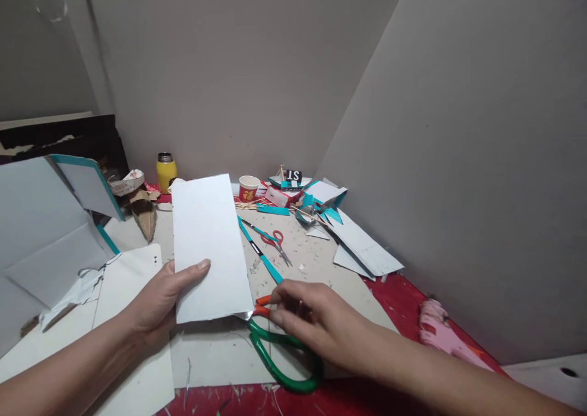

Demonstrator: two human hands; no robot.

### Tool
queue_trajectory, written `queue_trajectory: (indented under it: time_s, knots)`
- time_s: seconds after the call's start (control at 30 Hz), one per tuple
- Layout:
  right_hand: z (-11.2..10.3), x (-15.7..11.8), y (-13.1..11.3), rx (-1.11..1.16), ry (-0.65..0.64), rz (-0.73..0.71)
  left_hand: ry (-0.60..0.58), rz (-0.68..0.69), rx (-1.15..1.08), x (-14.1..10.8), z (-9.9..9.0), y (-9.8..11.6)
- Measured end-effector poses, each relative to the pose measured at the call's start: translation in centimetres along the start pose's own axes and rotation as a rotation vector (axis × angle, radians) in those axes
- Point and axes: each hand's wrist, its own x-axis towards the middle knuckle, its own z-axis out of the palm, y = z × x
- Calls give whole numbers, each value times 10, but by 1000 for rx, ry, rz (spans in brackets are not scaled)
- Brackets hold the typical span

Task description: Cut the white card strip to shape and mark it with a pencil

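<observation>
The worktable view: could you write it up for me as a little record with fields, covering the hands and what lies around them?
Left hand: holds white card, thumb on its face
Right hand: grips large scissors at the orange handle; the other handle is green
Scissor blades: mostly hidden by the card; cutting or not, cannot tell
Middle of table: small red-handled scissors, lying flat
Back of table: yellow bottle, red-and-white cup
Left side: large teal-edged board

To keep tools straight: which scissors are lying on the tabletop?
The small red-handled scissors; the larger green-handled scissors are in the right hand.
</observation>
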Motion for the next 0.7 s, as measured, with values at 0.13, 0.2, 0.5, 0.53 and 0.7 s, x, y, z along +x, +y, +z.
queue_trajectory:
  time_s: [0.13,0.2,0.5,0.53,0.7]
  knots:
    - [-1,-18,3,-423,-101,-28,4,14,36,4,-4,-1]
    - [2,-21,2,-496,-153,-18,4,20,42,5,-5,-1]
    - [9,-11,-7,-537,-201,9,-82,97,51,6,-7,-3]
    - [8,-12,-6,-524,-194,13,-89,111,60,6,-7,-2]
    - [3,-21,-1,-458,-157,74,-71,166,89,1,-6,4]
